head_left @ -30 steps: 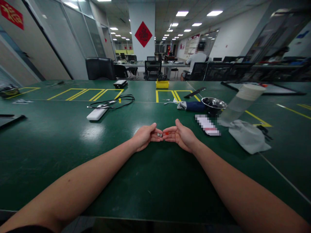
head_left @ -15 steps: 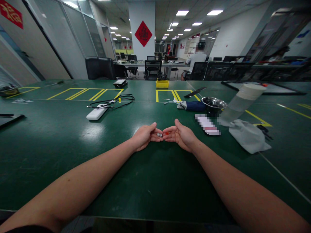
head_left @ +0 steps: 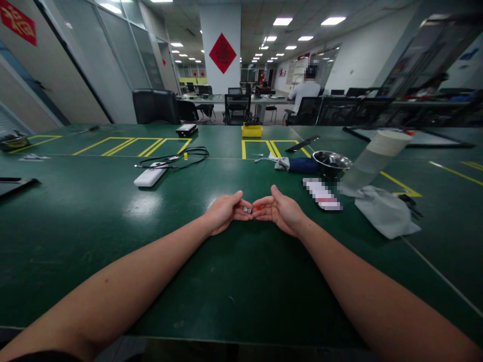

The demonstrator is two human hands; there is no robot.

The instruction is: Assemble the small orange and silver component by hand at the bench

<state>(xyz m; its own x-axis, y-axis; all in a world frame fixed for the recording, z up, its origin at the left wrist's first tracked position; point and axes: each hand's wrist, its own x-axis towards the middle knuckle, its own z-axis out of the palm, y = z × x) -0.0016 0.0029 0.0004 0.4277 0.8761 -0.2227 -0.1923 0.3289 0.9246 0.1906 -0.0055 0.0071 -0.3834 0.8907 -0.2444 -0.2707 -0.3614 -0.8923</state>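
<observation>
My left hand [head_left: 226, 212] is cupped palm-up above the green table, thumb raised. A small silvery metal piece [head_left: 247, 210] lies on its fingers; its exact kind is too small to make out. Facing it, my right hand [head_left: 281, 211] is cupped the same way and carries a small orange-red piece [head_left: 258, 207] on its fingers. The fingertips of both hands meet or nearly meet in the middle. Neither hand is clenched around its piece.
To the left lie a white power bank [head_left: 151, 176] and a black cable [head_left: 194, 152]. On the right are a phone [head_left: 321, 194], a steel bowl [head_left: 332, 162], a blue rolled item [head_left: 302, 164], a translucent bottle [head_left: 372, 161] and a grey pouch [head_left: 387, 213]. A yellow box [head_left: 252, 131] stands behind.
</observation>
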